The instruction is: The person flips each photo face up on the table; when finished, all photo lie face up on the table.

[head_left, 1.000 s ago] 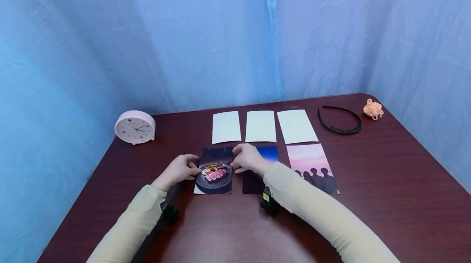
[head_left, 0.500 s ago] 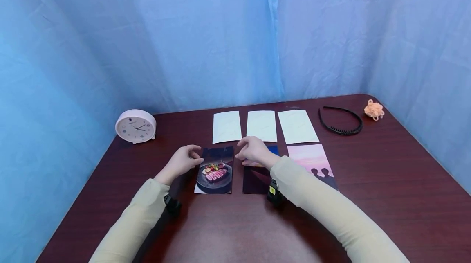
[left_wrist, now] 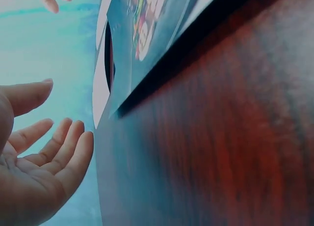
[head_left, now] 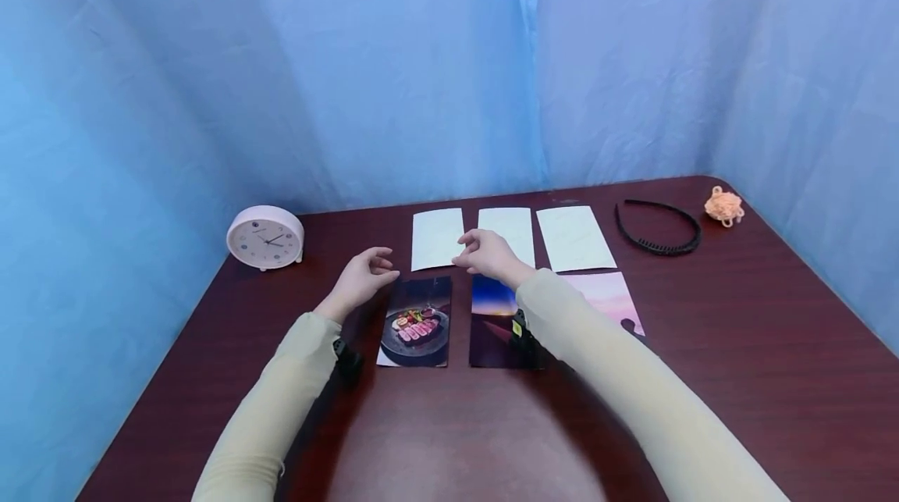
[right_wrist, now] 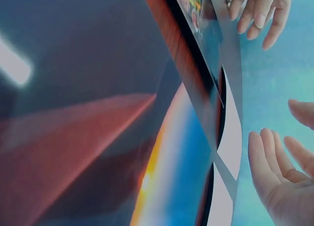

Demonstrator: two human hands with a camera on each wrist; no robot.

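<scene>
My left hand hovers above the upper left corner of a photo print of sliced steak on a plate. Its fingers are loosely bent with thumb and fingertips apart, as the left wrist view shows of the same hand. My right hand is over the gap between the back and front rows, partly hiding a white card and the top of a dark blue sunset photo. In the right wrist view this hand holds nothing. My right sleeve covers much of a pink-sky photo.
Two more white cards lie in the back row. A white clock stands at the back left of the dark red table. A black headband and a peach-coloured yarn ball lie back right. Blue curtains surround the table.
Both hands have let go of the steak photo's sides and moved up and away toward the back row. The photos and cards keep their places on the table.
</scene>
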